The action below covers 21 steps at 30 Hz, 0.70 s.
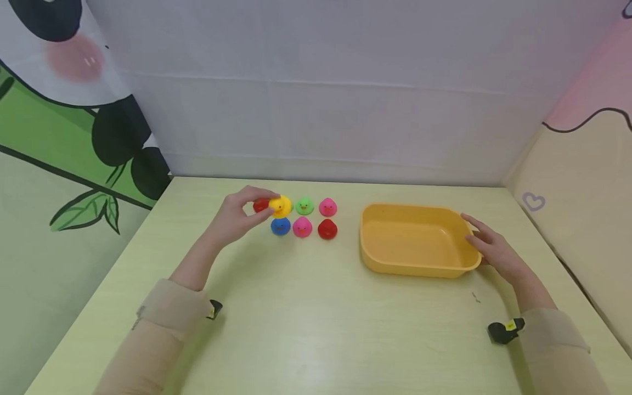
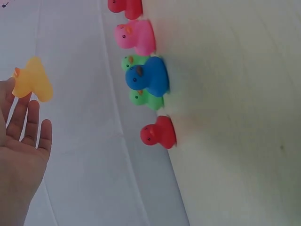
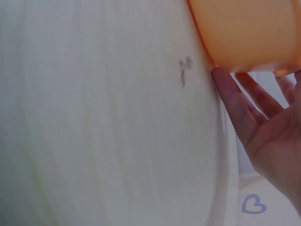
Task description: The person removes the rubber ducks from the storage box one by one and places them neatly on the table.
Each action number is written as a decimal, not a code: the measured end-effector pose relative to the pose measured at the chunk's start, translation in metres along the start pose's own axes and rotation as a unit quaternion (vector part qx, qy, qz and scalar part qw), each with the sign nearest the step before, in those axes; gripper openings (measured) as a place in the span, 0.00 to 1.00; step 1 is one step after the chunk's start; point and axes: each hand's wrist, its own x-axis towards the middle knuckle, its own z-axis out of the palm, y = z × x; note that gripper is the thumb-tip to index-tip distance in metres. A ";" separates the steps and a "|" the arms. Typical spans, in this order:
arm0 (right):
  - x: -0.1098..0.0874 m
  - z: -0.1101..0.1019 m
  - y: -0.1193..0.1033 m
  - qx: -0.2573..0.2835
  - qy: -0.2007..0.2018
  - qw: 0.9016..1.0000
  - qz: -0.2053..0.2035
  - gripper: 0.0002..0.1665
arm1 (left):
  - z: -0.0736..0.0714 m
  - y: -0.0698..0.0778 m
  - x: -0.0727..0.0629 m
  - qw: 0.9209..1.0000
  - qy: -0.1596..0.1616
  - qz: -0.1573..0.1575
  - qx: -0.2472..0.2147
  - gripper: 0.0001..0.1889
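In the head view my left hand (image 1: 238, 215) pinches a yellow toy duck (image 1: 281, 207) between thumb and fingers. The left wrist view shows this yellow duck (image 2: 33, 81) raised off the table. Around it are a red duck (image 1: 260, 205), a green duck (image 1: 304, 206), a pink duck (image 1: 328, 207), a blue duck (image 1: 280, 226), a second pink duck (image 1: 302, 227) and another red duck (image 1: 327, 229). Two green ducks show in the left wrist view, partly behind the blue one. My right hand (image 1: 494, 251) touches the right end of a yellow plastic basin (image 1: 415, 271), its fingers fairly straight.
A pale wooden table (image 1: 316, 329) carries everything, and a light cloth backdrop (image 1: 316, 126) hangs along its far edge. Printed side panels (image 1: 587, 219) stand left and right. The basin sits right of the ducks, with a gap between.
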 end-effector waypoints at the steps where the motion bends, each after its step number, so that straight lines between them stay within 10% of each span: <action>1: 0.000 0.000 -0.001 0.000 0.000 1.000 0.001 0.33 | -0.001 -0.003 -0.001 1.000 0.001 -0.005 0.004 0.16; 21: -0.003 -0.003 -0.002 0.028 -0.013 0.999 -0.023 0.33 | -0.012 -0.050 -0.014 0.993 -0.052 -0.081 0.071 0.15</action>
